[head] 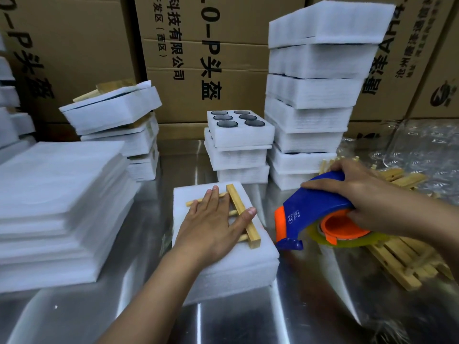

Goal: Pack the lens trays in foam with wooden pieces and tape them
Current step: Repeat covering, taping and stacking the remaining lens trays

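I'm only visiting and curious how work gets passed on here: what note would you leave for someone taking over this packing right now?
Left grip: flat, pressing the wooden piece onto the closed foam pack.
Right grip: holds the tape dispenser just right of the pack, over the metal table.
Done: pack closed, wood on top.
Left: tape it; no tape shows on it yet. An open lens tray waits behind; spare wooden pieces lie at right.
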`<action>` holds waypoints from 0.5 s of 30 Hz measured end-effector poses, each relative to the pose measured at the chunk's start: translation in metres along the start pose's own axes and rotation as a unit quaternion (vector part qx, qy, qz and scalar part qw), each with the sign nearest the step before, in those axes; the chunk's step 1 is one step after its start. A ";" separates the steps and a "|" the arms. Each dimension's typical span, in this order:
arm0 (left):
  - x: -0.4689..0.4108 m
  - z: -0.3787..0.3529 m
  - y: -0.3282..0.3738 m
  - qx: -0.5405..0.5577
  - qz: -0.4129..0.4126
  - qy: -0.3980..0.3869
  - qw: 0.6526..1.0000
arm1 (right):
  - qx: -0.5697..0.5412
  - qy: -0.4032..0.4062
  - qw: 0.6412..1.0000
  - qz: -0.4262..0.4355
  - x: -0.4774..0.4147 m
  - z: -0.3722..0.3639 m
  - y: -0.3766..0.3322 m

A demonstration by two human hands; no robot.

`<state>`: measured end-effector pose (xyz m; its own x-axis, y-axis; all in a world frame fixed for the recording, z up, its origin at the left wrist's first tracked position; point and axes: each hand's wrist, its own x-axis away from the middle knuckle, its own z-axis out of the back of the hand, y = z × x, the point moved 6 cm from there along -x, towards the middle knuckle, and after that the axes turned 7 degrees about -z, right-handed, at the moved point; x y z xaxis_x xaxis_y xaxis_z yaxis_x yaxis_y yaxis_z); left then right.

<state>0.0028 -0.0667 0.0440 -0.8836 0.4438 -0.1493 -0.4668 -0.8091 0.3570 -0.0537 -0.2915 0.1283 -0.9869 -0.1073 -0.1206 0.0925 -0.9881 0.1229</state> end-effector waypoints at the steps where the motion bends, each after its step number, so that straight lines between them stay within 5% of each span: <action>1: 0.000 0.000 0.000 0.000 -0.001 0.000 1.000 | 0.011 0.012 1.000 -0.002 0.001 0.009 0.003; 5: 0.000 0.000 0.000 0.000 -0.002 0.001 1.000 | -0.004 0.108 0.994 -0.033 0.007 0.040 0.013; 10: 0.001 0.001 0.001 0.001 0.001 -0.002 1.000 | 0.106 0.173 0.977 -0.065 -0.005 0.012 -0.012; 15: 0.002 0.002 0.002 -0.002 0.001 -0.008 1.000 | 0.048 0.243 0.963 -0.108 -0.010 -0.030 -0.022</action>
<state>0.0008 -0.0666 0.0459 -0.8839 0.4480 -0.1345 -0.4652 -0.8115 0.3536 -0.0414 -0.2722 0.0969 -0.8004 0.0384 -0.5983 -0.1445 -0.9809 0.1303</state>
